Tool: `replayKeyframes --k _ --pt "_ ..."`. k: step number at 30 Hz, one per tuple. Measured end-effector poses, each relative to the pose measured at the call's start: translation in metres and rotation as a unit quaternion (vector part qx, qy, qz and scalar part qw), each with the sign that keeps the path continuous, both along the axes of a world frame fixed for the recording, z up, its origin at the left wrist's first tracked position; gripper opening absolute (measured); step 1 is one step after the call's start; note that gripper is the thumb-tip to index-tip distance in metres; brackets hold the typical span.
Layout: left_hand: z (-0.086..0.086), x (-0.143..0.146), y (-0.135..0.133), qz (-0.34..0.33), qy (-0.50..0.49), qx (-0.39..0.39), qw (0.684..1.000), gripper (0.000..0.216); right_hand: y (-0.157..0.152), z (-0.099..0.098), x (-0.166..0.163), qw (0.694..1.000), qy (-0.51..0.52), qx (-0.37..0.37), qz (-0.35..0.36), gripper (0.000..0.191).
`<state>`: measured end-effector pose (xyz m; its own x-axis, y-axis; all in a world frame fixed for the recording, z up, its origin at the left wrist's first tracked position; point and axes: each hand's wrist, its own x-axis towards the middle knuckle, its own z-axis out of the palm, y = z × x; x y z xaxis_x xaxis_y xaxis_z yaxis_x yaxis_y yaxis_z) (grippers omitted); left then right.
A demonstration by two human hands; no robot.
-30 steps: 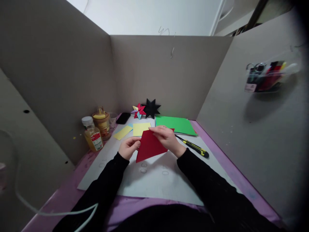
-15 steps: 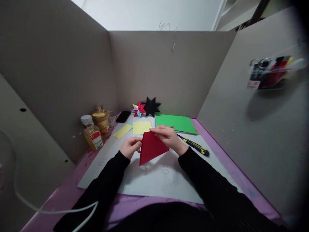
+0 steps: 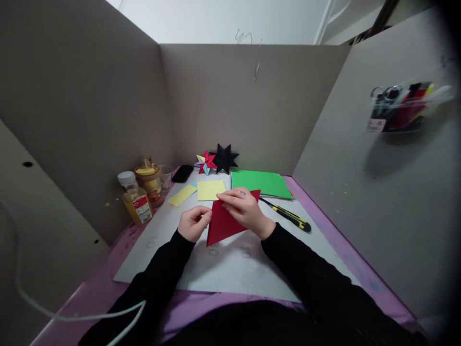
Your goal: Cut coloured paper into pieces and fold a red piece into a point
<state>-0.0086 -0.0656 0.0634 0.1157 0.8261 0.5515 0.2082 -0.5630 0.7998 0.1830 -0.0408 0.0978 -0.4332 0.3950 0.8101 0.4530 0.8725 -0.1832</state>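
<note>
Above a white board (image 3: 230, 281), a left hand (image 3: 194, 224) pinches the edge of red paper (image 3: 225, 226) as the right hand (image 3: 248, 211) holds it from above; on the right-hand partition (image 3: 360, 206), a clear holder (image 3: 398, 114) carries scissors (image 3: 392, 92) among blurred items; farther left, I see a capped bottle (image 3: 132, 203) with amber contents, a lidded brown cup (image 3: 149, 181), contents hidden, and a clear cup (image 3: 166, 177), contents unclear

One left hand (image 3: 195, 224) and one right hand (image 3: 245, 209), one red paper (image 3: 224, 226), one black star (image 3: 225, 159) and one multicoloured star (image 3: 206, 162), two yellow papers (image 3: 209, 191), one uppermost green sheet (image 3: 262, 183), one cutter knife (image 3: 293, 218), one phone (image 3: 183, 174), one bottle (image 3: 137, 203), one lidded cup (image 3: 150, 183), one clear cup (image 3: 166, 178), one white cable (image 3: 93, 317), one hanging holder (image 3: 398, 114) at right
</note>
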Motion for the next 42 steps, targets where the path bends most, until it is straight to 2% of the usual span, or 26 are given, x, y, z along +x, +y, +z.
replayKeyframes --k 10,15,20,26,32,36,42 --pt "0.003 0.001 -0.005 0.014 0.044 0.076 0.996 0.017 -0.002 -0.004 -0.004 0.999 0.029 0.0 0.015 0.026" --pt "0.004 0.001 -0.006 0.052 0.053 0.095 0.993 0.016 -0.005 -0.001 -0.005 0.998 0.055 0.0 0.011 0.023" --pt "0.003 0.002 -0.008 0.096 0.069 0.146 0.982 0.013 -0.013 0.004 -0.008 0.996 0.088 -0.013 0.031 0.018" --pt "0.007 0.002 -0.01 0.084 0.084 0.178 0.977 0.013 -0.023 0.014 -0.011 0.987 0.12 -0.1 0.028 0.002" --pt "0.012 0.005 -0.014 0.046 0.122 0.226 0.965 0.013 -0.027 0.031 -0.006 0.978 0.065 -0.197 0.036 0.007" --pt "0.01 0.006 -0.014 0.037 0.133 0.218 0.966 0.013 -0.028 0.036 0.0 0.974 0.047 -0.215 0.045 0.009" --pt "0.008 0.006 -0.015 0.035 0.125 0.212 0.969 0.013 -0.028 0.034 0.001 0.973 0.036 -0.223 0.053 0.01"
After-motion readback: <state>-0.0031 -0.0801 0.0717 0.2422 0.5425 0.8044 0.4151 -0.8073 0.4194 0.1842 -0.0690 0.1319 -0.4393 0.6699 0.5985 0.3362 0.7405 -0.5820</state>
